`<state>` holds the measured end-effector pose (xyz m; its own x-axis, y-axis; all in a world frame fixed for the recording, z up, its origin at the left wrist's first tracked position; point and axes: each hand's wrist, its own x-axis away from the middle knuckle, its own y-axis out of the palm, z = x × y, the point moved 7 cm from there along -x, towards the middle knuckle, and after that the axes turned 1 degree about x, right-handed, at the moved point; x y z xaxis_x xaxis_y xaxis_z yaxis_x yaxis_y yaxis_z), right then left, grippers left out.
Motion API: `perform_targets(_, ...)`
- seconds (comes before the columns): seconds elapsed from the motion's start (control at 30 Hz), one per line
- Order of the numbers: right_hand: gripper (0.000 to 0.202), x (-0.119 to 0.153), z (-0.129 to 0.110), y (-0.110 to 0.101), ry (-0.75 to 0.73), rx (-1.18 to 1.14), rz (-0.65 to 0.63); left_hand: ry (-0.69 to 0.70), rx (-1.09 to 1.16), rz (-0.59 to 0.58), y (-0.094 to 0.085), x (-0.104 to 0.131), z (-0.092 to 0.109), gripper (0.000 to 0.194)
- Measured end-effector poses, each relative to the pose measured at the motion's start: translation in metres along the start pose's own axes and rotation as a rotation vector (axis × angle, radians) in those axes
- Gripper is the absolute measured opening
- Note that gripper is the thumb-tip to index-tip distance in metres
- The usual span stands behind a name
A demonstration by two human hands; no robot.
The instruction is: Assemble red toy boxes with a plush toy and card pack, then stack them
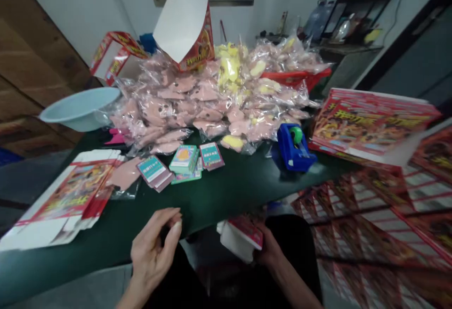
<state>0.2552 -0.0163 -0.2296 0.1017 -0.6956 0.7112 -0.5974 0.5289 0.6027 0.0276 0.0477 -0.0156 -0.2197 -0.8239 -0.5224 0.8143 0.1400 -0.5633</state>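
Note:
My right hand [270, 248] holds a small red and white folded carton [241, 237] below the front edge of the dark green table [226, 196]. At that edge my left hand [155, 252] hovers with curled fingers and nothing in it. Beyond the left hand lie small teal and pink card packs [183, 160]. A stack of flat red and white carton blanks [60, 200] lies to the left of it.
A big heap of pink and yellow toys in clear bags [219, 97] fills the table's back. A blue tape dispenser [293, 149] stands at mid right, a pale blue basin [83, 106] at left. Stacks of red printed cartons [370, 123] lie at right.

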Motion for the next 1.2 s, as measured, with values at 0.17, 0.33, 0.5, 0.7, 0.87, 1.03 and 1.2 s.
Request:
perform_targets(0.17,0.036,0.059,0.002,-0.019,-0.166,-0.062,0.136,-0.220,0.382,-0.482,0.057,0.026,0.021,0.024)
perform_targets(0.33,0.056,0.124,0.005,-0.041,-0.285,-0.025,0.212,-0.578,0.454,-0.535,0.100,0.065,0.001,0.046)
perform_targets(0.5,0.064,0.165,0.021,-0.053,-0.336,-0.073,0.201,-0.845,0.757,-0.715,0.155,0.097,0.015,0.073)
perform_targets(0.7,0.084,0.201,0.016,-0.050,-0.531,-0.061,0.209,-0.823,1.217,-0.979,0.187,0.105,0.081,0.068)
perform_targets(0.87,0.077,0.233,0.003,-0.031,-0.653,0.124,0.224,-0.759,1.368,-1.044,0.175,0.091,0.118,0.074)
perform_targets(1.03,0.073,0.247,-0.006,-0.016,-0.818,0.370,0.267,-0.679,1.404,-1.025,0.140,0.070,0.144,0.081)
perform_targets(1.2,0.077,0.245,-0.027,0.004,-0.900,0.711,0.152,-0.754,1.406,-0.779,0.107,0.066,0.108,0.074)
